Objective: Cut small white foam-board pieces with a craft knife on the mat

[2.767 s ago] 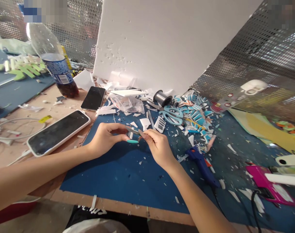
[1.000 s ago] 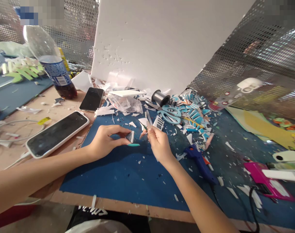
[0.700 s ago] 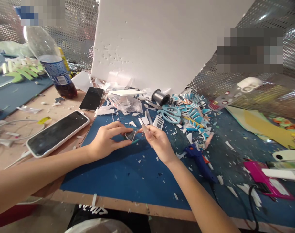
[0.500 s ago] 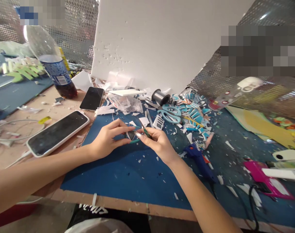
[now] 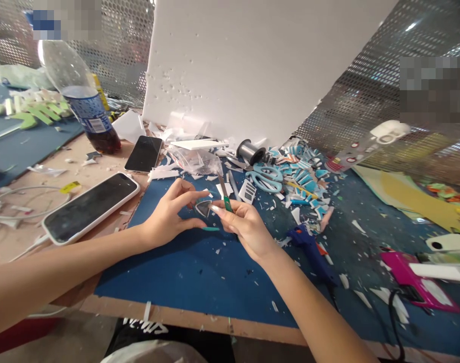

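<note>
Above the blue mat (image 5: pixel 199 272), my right hand (image 5: pixel 248 227) pinches a small dark triangular piece with a white edge (image 5: pixel 203 208) between thumb and finger. The same hand also holds a narrow-bladed knife with a green handle (image 5: pixel 227 201), its blade pointing up and away. My left hand (image 5: pixel 169 212) is open beside the piece, thumb and index finger spread around it. Its curled fingers are partly hidden, and I cannot tell whether one touches the piece.
Behind my hands lie light-blue scissors (image 5: pixel 265 179), a wire spool (image 5: pixel 250 151) and many blue and white scraps (image 5: pixel 303 176). A blue glue gun (image 5: pixel 313 252) lies right. Phones (image 5: pixel 91 206) and a cola bottle (image 5: pixel 88 111) stand left. A white foam board (image 5: pixel 245 65) rises behind.
My left thumb and index finger have spread away from the dark piece. The knife in my right hand has turned more upright, and the piece shows more fully.
</note>
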The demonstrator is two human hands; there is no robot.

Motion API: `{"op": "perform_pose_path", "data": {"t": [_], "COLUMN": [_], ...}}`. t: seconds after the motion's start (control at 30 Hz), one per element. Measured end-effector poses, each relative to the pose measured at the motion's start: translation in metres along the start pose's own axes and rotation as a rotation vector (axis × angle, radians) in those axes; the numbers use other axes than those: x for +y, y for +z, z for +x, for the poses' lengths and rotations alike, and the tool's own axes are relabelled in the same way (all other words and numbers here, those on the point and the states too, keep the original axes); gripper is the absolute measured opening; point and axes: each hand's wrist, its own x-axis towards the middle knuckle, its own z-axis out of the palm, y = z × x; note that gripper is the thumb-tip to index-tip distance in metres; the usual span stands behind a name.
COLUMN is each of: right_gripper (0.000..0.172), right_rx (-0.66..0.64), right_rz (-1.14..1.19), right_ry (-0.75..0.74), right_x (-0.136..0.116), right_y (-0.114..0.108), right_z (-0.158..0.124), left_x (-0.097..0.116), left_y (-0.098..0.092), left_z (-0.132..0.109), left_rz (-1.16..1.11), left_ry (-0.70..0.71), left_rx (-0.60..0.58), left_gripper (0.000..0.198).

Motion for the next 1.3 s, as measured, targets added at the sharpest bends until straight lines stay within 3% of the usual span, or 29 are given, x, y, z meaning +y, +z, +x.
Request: {"op": "perform_pose_path", "data": {"t": [0.13,0.23,0.5,0.67,0.97,1.3], "right_gripper": [0.023,0.021,0.023,0.023,0.020,0.021], "right_rx": [-0.010,-0.010,-0.036,0.005,0.023,0.040], "right_rz": [0.063,0.086,0.082,0.062,0.040,-0.015], "right_ry": [0.026,0.019,0.010,0.009,0.011,-0.014], "right_x": [0.001,0.000,-0.002,-0.001,-0.001,0.001], "right_y": [0.005,0.005,-0.003,-0.003,-0.001,-0.001], "right_z": [-0.002,-0.002,-0.001,-0.001,-0.001,0.000], "left_x": [0.001,-0.001,-0.010,-0.013,0.002,0.002], "left_y": [0.000,-0.001,-0.005,-0.003,-0.008,-0.007], "left_z": [0.000,0.000,0.004,0.002,0.004,0.003], "left_rz": [0.004,0.015,0.057,0.076,0.267,0.349], "left_ry": [0.010,0.019,0.040,0.077,0.154,0.168], "left_rx": [0.057,0.026,-0.157,-0.171,-0.152,-0.143], "left_gripper": [0.029,0.027,0.045,0.056,0.023,0.020]}}
